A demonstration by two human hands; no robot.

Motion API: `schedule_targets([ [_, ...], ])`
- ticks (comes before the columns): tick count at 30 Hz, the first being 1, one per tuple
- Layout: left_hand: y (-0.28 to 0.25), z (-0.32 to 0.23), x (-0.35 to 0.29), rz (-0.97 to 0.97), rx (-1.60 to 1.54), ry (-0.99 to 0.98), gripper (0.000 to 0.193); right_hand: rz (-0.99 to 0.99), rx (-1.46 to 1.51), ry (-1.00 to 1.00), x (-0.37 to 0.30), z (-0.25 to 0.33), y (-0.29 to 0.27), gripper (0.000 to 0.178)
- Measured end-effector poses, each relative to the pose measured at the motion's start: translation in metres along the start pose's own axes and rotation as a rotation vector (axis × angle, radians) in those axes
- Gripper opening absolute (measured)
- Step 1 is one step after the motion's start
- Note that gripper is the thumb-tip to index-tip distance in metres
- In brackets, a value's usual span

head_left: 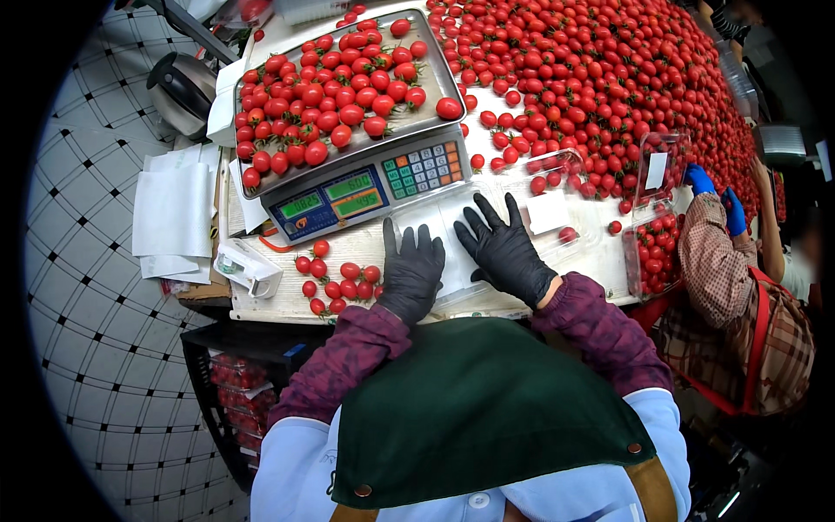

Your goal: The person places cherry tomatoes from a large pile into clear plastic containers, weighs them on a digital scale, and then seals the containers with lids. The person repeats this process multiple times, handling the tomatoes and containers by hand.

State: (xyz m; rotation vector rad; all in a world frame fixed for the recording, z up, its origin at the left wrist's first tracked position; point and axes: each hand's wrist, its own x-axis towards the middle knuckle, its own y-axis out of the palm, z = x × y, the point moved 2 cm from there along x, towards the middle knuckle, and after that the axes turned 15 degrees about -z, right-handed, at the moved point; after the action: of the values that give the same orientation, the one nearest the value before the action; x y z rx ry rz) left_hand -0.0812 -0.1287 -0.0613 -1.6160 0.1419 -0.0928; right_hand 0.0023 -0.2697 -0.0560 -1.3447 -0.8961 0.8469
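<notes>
Both my hands wear black gloves. My left hand [413, 271] lies with its fingers stretched out on the left part of a clear plastic clamshell box [446, 239] at the table's front. Spread fingers of my right hand [503, 250] rest over the box's right part. Glare and the gloves hide much of the box, and I cannot tell whether its lid is closed. Beside my left hand are several loose cherry tomatoes [337, 284]. Just beyond the box stands a digital scale [370, 187], its metal tray [448, 83] heaped with cherry tomatoes [326, 100].
A large heap of cherry tomatoes [600, 78] covers the far right. Open clear boxes [557, 204] lie right of my hands. A co-worker's blue-gloved hands [718, 193] are near a filled box [657, 248]. White papers [172, 209], a kettle [181, 91] and a black crate [204, 365] are left.
</notes>
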Motion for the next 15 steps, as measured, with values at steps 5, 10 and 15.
schedule_targets([
  [5,-0.003,0.002,-0.004,-0.08,-0.009,-0.012,0.068,-0.037,0.105,0.014,0.005,-0.002,-0.009,0.076],
  [10,-0.067,0.065,0.011,-0.762,-0.386,-0.269,0.048,-0.569,0.367,0.22,0.058,-0.046,-0.062,0.055],
  [15,-0.088,0.142,0.03,-0.662,-0.128,-0.672,0.057,-0.637,0.375,0.236,0.138,-0.073,-0.067,0.05],
])
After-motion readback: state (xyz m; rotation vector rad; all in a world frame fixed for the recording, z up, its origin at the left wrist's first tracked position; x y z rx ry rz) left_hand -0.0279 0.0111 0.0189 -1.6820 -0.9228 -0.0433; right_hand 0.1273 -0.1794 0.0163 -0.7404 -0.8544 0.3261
